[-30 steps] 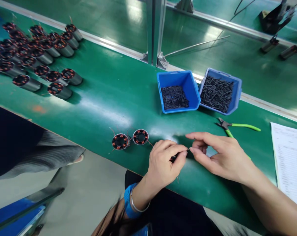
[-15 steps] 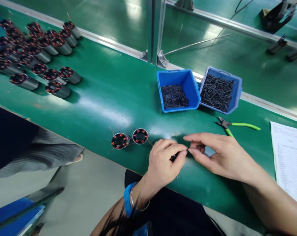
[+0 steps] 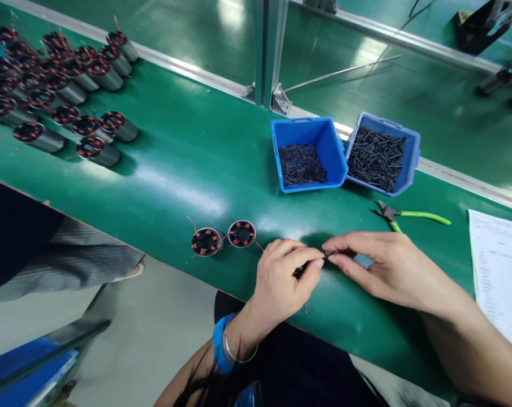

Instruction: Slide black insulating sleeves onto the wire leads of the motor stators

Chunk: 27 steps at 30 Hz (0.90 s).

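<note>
My left hand is closed around something dark that is mostly hidden, with thin wire ends showing below it. Its thumb and index finger pinch one end of a small black piece. The thumb and index finger of my right hand close on the other end. Just left of my hands, two wound stators with copper coils stand on the green table, one beside the other. Behind my hands are a blue bin of thin black pieces and a paler bin of thicker black tubes.
Green-handled cutters lie behind my right hand, and a printed sheet is at the right. Many stators stand at the back left. A metal post rises behind the table. A person's trouser leg is at the left.
My right hand's thumb and index finger, apart before, have come together on the small black piece. My left hand has hardly moved.
</note>
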Tool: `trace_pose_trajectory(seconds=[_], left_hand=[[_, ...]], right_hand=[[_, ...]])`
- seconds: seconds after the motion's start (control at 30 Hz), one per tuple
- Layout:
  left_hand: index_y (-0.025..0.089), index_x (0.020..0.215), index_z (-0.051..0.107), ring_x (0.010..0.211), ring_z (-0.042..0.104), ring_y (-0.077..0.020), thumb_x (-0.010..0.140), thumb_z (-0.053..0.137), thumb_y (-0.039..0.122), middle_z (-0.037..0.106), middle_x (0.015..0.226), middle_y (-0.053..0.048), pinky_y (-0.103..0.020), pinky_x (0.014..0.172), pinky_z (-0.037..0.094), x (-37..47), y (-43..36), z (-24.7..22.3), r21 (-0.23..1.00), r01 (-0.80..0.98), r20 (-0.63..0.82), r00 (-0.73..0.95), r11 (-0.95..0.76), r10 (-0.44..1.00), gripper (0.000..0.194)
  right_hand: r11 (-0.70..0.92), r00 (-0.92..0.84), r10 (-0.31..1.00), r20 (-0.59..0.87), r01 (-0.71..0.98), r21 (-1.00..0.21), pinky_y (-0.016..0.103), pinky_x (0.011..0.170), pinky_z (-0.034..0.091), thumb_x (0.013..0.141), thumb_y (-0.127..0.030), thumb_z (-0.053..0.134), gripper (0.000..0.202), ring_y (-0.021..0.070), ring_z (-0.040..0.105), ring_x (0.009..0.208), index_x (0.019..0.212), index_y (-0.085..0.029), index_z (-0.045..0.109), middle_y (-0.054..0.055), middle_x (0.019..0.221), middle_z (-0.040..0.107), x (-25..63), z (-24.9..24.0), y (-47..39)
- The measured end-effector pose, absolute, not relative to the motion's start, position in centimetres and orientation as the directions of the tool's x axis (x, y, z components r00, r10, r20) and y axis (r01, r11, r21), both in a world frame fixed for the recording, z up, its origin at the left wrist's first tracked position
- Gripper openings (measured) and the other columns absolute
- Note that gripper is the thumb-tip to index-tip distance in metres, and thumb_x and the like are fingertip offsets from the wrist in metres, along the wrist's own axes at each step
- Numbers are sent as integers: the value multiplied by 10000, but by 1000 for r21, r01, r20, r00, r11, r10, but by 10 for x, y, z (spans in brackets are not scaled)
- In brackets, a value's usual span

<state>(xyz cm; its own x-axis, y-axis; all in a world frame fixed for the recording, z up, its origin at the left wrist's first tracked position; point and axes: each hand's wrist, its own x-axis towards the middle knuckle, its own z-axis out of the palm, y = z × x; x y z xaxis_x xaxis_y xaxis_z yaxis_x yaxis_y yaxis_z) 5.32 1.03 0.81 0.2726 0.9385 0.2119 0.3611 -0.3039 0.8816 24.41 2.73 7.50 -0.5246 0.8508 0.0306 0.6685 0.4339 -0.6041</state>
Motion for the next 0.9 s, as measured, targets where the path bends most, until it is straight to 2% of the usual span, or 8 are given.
trace_pose_trajectory(seconds=[0.27,0.47,0.6,0.67,0.73,0.8,0.9], left_hand=[[201,860,757,781,640,-174,873,672,154,725,819,-19,-332,751,490,54,10,9,887,358,199,275,-292,941,98],[207,832,749,782,637,-174,873,654,141,720,814,-14,-332,755,478,54,10,8,881,370,195,284,-295,939,123],[203,834,743,778,638,-177,868,659,145,722,820,-16,-334,745,477,53,10,6,876,370,208,290,-309,934,107],[196,843,740,778,643,-177,865,666,144,727,828,-20,-335,743,479,53,10,5,878,363,215,282,-312,935,93],[191,854,738,786,651,-178,867,667,145,733,837,-22,-336,748,482,54,10,6,881,353,221,280,-314,934,85],[189,867,734,798,655,-182,867,668,150,738,848,-25,-339,755,483,54,10,6,883,349,221,283,-315,933,76],[182,855,717,790,643,-186,859,670,156,728,838,-30,-343,751,477,53,10,8,881,364,204,282,-302,937,54]], right_hand=[[473,-571,821,13,667,-575,221,698,504,974,-184,552,112,116,685,737,946,-178,660,6,839,722,246,73,28],[517,-615,789,-20,681,-519,271,692,498,994,-217,509,191,156,673,744,908,-151,666,45,813,696,244,68,26],[510,-635,770,-58,668,-543,265,660,486,1016,-262,487,278,148,657,698,840,-158,676,41,762,685,247,68,29],[493,-631,773,-65,663,-563,254,644,482,1009,-302,516,259,140,650,681,878,-163,690,34,764,689,250,68,30],[471,-606,793,-52,666,-579,241,648,491,972,-327,592,199,133,652,686,1013,-159,690,36,826,708,255,68,30],[461,-585,811,-14,653,-600,234,685,508,941,-301,637,239,132,665,730,1127,-152,659,48,911,720,258,67,28],[495,-606,794,38,610,-619,246,746,515,970,-218,566,155,143,674,810,1077,-158,661,63,943,712,257,65,27]])
